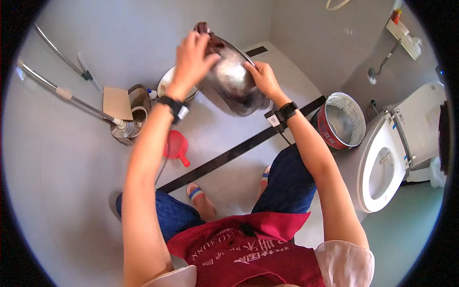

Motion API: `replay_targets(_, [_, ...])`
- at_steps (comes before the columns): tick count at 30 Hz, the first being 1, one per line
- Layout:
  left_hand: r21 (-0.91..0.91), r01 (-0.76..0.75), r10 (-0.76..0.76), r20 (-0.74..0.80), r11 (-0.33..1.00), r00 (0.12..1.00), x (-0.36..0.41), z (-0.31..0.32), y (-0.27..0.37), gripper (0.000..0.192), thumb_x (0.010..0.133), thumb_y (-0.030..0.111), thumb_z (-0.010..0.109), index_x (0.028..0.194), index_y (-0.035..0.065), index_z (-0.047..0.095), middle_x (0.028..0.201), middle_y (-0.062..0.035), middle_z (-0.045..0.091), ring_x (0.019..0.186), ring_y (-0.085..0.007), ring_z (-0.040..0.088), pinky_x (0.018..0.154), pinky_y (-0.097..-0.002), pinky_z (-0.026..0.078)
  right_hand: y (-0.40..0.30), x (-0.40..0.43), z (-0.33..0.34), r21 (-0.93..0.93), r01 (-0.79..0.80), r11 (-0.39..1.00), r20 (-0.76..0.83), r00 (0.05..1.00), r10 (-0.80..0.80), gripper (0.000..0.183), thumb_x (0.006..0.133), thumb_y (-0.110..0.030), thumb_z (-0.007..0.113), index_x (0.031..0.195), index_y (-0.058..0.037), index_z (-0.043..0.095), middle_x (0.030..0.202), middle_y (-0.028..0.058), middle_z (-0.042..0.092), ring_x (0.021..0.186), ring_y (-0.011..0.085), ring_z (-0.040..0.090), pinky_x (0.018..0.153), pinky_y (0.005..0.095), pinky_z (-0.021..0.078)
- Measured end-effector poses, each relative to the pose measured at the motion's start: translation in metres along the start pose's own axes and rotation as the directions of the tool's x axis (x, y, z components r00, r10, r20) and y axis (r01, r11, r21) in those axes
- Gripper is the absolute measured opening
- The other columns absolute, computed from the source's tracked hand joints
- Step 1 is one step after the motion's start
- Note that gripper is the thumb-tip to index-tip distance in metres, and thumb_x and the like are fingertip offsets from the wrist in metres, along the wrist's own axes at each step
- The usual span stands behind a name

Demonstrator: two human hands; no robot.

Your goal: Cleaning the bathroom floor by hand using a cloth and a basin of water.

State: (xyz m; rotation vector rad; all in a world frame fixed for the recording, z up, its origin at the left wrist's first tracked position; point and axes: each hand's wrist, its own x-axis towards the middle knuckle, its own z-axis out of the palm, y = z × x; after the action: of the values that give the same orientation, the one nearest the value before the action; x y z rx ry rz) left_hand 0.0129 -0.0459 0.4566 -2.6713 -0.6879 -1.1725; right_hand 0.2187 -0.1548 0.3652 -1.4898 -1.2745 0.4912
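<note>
A shiny metal vessel (229, 75), shaped like a basin or deep pan, is held up tilted above the floor. My right hand (264, 79) grips its rim, thumb laid over the edge. Blurred by motion, my left hand (195, 53) overlaps the far left side of the vessel with its thumb spread away from the fingers. Just beyond those fingertips is a dark reddish-brown piece (201, 27); whether it is a handle or a cloth is unclear. Behind my left wrist, a white bowl-like basin (165, 84) with a pattern is partly hidden. A red plastic dipper (177, 145) lies below on the floor.
A black strip (229, 154) crosses the floor diagonally. A metal bucket (342, 120) with a red band stands beside a toilet (365, 186) at right. At left, a basket (138, 94) holds cardboard (116, 103) near a tubular metal pole (86, 103). A brush (373, 75) hangs on the wall.
</note>
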Motion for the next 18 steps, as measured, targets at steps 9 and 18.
replay_targets(9, [0.004,0.014,-0.014,-0.126,1.0,0.992,-0.043,0.051,0.059,0.043,0.09,0.014,0.055,0.132,0.0082,0.051,0.136,-0.0165,0.048,0.132,-0.0388,0.038,0.107,-0.0525,0.031,-0.028,-0.02,0.009,0.255,-0.019,0.967,0.021,1.0,0.014,0.028,0.1,-0.023,0.053,0.095,0.0032,0.061,0.067,-0.0038,0.05,0.061,0.0063,0.043,0.051,0.0302,0.0373])
replay_targets(18, [-0.284,0.287,-0.295,0.014,0.915,0.955,-0.005,0.05,-0.043,0.037,0.1,0.027,0.042,0.127,0.0079,0.059,0.127,-0.0217,0.058,0.12,-0.0372,0.053,0.102,-0.0446,0.041,-0.031,-0.019,0.018,0.323,0.054,0.945,-0.041,0.998,-0.043,0.028,0.099,-0.023,0.055,0.097,0.0047,0.063,0.075,-0.0036,0.056,0.068,0.0059,0.046,0.059,0.0283,0.041])
